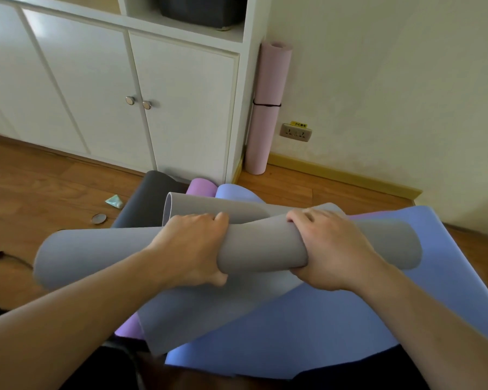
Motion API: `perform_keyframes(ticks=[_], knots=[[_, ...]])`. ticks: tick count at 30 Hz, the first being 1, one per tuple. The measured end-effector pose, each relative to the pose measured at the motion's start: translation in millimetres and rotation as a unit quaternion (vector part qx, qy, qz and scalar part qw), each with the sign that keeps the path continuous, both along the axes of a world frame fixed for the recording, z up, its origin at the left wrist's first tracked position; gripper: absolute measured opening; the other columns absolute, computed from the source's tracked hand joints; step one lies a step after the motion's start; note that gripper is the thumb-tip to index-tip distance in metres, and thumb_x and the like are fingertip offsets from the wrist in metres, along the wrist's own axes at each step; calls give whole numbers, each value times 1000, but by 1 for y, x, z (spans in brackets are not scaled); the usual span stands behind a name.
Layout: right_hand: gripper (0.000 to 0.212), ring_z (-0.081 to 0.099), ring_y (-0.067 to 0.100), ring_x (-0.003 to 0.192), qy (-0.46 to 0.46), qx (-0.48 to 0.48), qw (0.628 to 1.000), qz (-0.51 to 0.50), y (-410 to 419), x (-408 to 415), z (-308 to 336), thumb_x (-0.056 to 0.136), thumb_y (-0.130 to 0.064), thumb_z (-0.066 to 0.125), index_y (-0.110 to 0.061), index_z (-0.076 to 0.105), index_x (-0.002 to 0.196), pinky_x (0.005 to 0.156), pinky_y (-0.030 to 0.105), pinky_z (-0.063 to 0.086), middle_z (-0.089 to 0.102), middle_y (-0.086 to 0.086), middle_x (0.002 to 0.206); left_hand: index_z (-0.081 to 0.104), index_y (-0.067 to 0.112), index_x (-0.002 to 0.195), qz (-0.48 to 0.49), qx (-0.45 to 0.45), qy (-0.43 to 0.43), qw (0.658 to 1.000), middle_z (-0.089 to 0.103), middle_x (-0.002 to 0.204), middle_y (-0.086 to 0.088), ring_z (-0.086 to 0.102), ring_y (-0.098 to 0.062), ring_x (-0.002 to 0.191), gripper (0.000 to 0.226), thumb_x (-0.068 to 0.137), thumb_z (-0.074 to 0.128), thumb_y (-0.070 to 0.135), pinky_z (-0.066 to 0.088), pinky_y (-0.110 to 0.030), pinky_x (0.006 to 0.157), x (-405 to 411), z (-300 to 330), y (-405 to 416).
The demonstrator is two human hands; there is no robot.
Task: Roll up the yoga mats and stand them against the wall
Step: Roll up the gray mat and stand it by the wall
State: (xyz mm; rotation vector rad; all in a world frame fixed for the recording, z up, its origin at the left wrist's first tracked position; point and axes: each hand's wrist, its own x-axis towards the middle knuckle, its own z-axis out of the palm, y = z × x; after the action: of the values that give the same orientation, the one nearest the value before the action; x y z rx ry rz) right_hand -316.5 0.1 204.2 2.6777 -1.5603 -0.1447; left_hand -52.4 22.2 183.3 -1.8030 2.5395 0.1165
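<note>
Both hands, left hand and right hand, curl tightly around the half-rolled grey mat above the blue mat.

a rolled mat stands between cabinet and wall, behind mats on the floor.

Grey mat: partly rolled, lying crosswise, loose tail hanging below.
Blue mat: spread flat beneath it, far end curled.
Purple mat: under the others, far end curled.
Dark grey mat: at left, far end curled.
Pink mat: rolled, black band round it, upright against the wall.
</note>
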Motion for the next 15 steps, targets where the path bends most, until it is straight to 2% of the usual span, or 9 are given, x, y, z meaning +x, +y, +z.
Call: perform_keyframes(ticks=[2,4,8,11,12,15], knots=[[85,53,23,121,24,-34,999,25,4,5,-4,72,-60,78,-29,38,140,108,39,43,54,-5,132,49,33,121,19,20,9,1000,68,112,12,66,-11,95,74,66,71,79,59,-34,83,0,0,-1],[97,53,25,121,39,-66,996,35,9,14,-5,68,-61,85,-23,39,145,111,42,42,54,-1,133,52,38,117,33,58,30,997,67,106,14,64,-8,90,72,61,71,80,59,-33,82,1,3,-3],[72,62,24,106,19,-64,996,51,14,20,-11,71,-55,81,-25,48,128,95,40,52,64,-2,120,57,40,112,29,142,47,988,66,103,17,63,-6,91,72,55,75,81,59,-34,86,2,9,-4],[60,65,20,94,25,-31,998,48,18,21,-12,70,-50,74,-27,50,120,84,36,54,67,-6,108,52,42,118,23,173,53,983,64,109,18,63,-6,95,77,56,77,80,58,-36,89,2,4,1],[56,65,19,92,30,-17,998,43,18,21,-11,71,-49,72,-28,49,118,82,35,54,67,-8,105,48,42,120,17,156,46,986,63,112,18,62,-8,98,79,57,75,81,57,-37,89,0,1,4],[48,64,19,85,32,23,999,18,13,20,-7,72,-49,69,-31,44,110,72,36,53,64,-9,97,43,35,123,-17,34,-7,999,60,117,13,63,-15,106,79,64,71,80,56,-39,89,-13,-13,12]])
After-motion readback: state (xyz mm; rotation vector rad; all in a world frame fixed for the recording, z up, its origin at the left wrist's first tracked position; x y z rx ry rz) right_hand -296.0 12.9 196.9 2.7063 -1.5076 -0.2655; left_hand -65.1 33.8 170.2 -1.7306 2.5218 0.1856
